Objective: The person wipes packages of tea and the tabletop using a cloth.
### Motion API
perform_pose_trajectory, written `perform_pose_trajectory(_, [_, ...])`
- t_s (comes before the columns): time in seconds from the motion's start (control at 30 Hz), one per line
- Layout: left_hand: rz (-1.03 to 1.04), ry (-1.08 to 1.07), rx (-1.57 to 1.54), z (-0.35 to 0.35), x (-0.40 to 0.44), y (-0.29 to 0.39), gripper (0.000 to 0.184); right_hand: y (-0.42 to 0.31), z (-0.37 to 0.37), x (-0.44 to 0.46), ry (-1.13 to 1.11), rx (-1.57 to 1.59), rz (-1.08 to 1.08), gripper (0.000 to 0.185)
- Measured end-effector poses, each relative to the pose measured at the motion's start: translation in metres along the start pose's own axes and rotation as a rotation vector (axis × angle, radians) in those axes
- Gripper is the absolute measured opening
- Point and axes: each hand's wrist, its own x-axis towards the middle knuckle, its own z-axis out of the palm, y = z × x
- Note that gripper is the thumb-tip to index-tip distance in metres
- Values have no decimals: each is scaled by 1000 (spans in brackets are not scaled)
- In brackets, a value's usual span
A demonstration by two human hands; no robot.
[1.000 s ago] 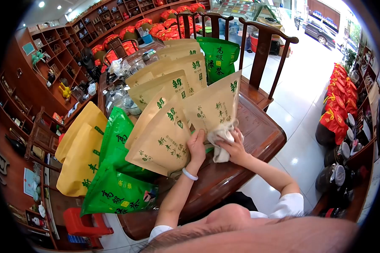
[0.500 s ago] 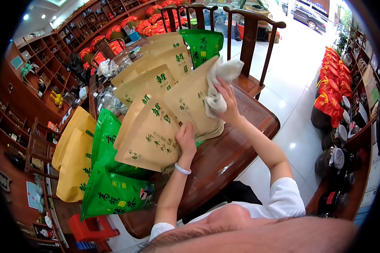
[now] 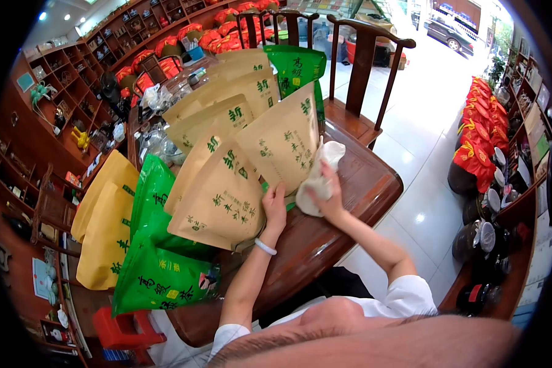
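Note:
My left hand (image 3: 275, 207) is closed at the lower edge of a brown paper tea bag (image 3: 282, 138) with green and black characters, which stands tilted on the table. My right hand (image 3: 328, 195) grips a crumpled white cloth (image 3: 331, 154) at that bag's right edge, just above the tabletop. Directly left of my left hand leans another brown paper bag (image 3: 221, 196). More brown bags (image 3: 211, 119) stand in rows behind. A green tea bag (image 3: 297, 70) is at the far end, and a green bag (image 3: 159, 276) lies at the near left.
The bags crowd a glossy dark wooden table (image 3: 365, 178). Yellow bags (image 3: 107, 227) stand at its left side. A wooden chair (image 3: 359, 67) is beyond the right edge. A red stool (image 3: 126, 328) sits below left. Red-covered jars (image 3: 477, 135) line the right wall.
My right hand and the cloth have moved down from the upper part of the bag to near the tabletop, uncovering the bag's print. My left hand keeps its hold, shifting slightly.

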Motion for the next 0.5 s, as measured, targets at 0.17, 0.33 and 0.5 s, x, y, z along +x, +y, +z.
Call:
perform_pose_trajectory(0.17, [-60, -15, -186, -4, 2, -5, 16, -35, 9, 1, -308, -288, -366, 51])
perform_pose_trajectory(0.33, [-17, 19, -192, 2, 2, 9, 19, -1, -6, 59, 88, 17, -214, 42])
perform_pose_trajectory(0.5, [-67, -31, -136, -5, 4, 4, 19, 12, -26, 55, 153, 2, -40, 49])
